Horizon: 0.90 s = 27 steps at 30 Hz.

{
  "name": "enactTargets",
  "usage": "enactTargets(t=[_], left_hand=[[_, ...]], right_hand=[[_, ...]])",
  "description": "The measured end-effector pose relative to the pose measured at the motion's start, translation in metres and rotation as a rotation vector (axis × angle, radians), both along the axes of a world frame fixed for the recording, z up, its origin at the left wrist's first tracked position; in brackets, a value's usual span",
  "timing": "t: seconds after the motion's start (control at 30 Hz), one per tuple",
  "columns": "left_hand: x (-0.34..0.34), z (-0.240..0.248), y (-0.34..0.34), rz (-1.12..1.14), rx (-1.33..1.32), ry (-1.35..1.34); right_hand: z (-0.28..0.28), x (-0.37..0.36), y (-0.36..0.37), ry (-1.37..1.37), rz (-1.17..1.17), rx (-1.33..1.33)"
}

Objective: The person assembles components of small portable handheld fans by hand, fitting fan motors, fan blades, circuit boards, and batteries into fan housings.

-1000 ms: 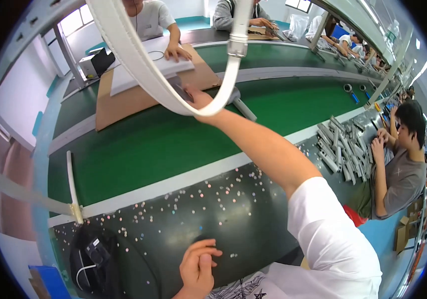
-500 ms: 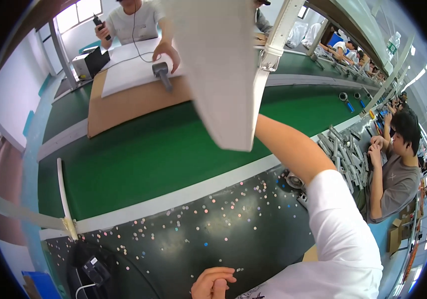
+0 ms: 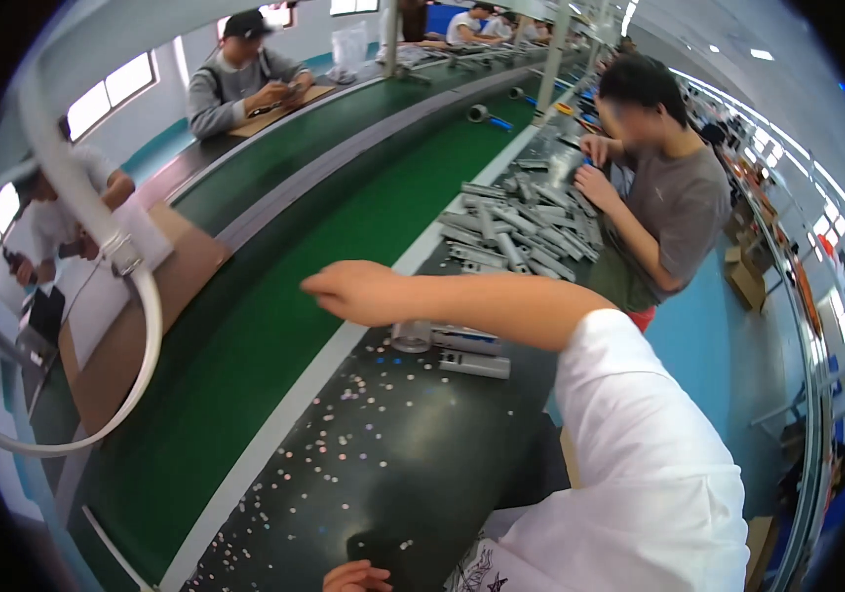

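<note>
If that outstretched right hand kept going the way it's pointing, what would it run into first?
The right hand points leftward over the green conveyor belt. Nothing stands in its way there; farther on comes the brown board, though depth is hard to judge.

The conveyor belt (image 3: 274, 326) runs lengthwise down the middle. Right of the conveyor belt lies the table (image 3: 413, 474), strewn with small screws (image 3: 344, 464). On the table just beside the belt's edge stands a small cup (image 3: 411, 336), with two short metal parts (image 3: 477, 353) right of it. Farther along that side lies a heap of metal parts (image 3: 521, 222), a seated person (image 3: 674, 197) right of it. The right hand (image 3: 353, 293) hangs over the belt's edge; the left hand (image 3: 355, 577) is at the table's near end. Left of the belt lies a board (image 3: 136, 326).
</note>
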State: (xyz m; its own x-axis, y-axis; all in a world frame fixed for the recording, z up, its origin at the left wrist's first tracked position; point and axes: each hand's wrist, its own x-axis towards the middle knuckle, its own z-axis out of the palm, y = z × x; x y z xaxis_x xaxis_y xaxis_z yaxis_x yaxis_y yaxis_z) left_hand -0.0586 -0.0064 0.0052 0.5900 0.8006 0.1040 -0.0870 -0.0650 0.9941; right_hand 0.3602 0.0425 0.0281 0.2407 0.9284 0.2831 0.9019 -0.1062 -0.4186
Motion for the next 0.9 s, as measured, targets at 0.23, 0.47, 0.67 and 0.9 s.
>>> enactTargets(t=[0.23,0.47,0.67,0.9], left_hand=[[0.013,-0.036,0.008,0.029,0.037,0.167],[0.049,-0.046,-0.001,0.018,0.170,0.381],[0.076,-0.035,-0.025,-0.078,0.261,0.397],[0.093,-0.031,-0.034,-0.209,0.362,0.476]], right_hand=[[-0.019,-0.033,-0.204,0.025,-0.286,0.213],[-0.076,-0.035,-0.257,0.720,-0.675,0.508],[-0.061,-0.060,-0.253,0.423,-0.532,0.329],[-0.066,-0.064,-0.246,0.362,-0.538,0.280]])
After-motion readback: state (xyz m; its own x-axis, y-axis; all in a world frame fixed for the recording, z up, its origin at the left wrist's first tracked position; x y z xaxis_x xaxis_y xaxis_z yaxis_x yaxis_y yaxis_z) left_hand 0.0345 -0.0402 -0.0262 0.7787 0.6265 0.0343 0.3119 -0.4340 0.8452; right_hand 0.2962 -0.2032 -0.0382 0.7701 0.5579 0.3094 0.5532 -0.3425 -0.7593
